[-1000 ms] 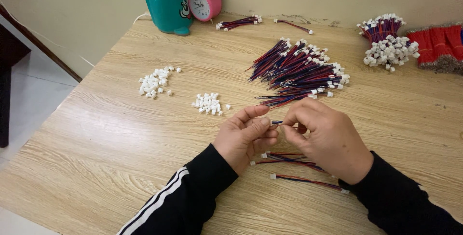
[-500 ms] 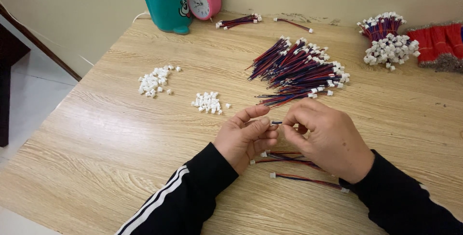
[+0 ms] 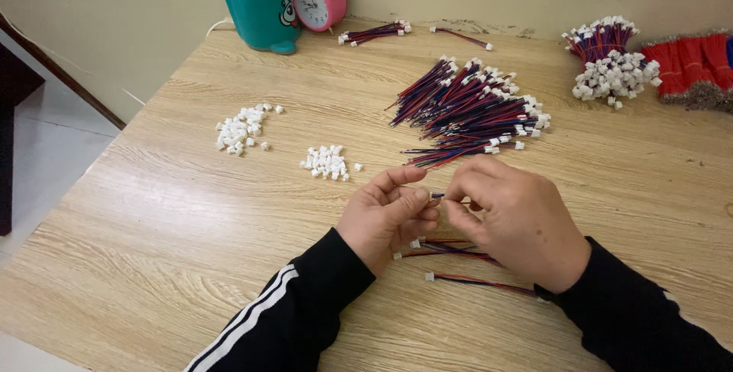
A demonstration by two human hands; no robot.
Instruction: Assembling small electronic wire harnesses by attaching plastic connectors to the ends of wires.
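- The left hand [image 3: 385, 215] and right hand [image 3: 513, 218] met above the wooden table [image 3: 153, 250], each pinching one end of a short wire lead [image 3: 437, 196] between closed fingertips.
- The work appeared to be at the fitting stage; the next move likely called for fine alignment.
- Finished leads [image 3: 458, 254] lay beneath the wrists; loose white connectors [image 3: 327, 162] sat near.

Pink alarm clock [image 3: 319, 2], teal holder [image 3: 259, 7]

Soft, even daylight, faint shadows under both hands [image 3: 466, 215], sharp focus, slight wide-angle stretch at edges.
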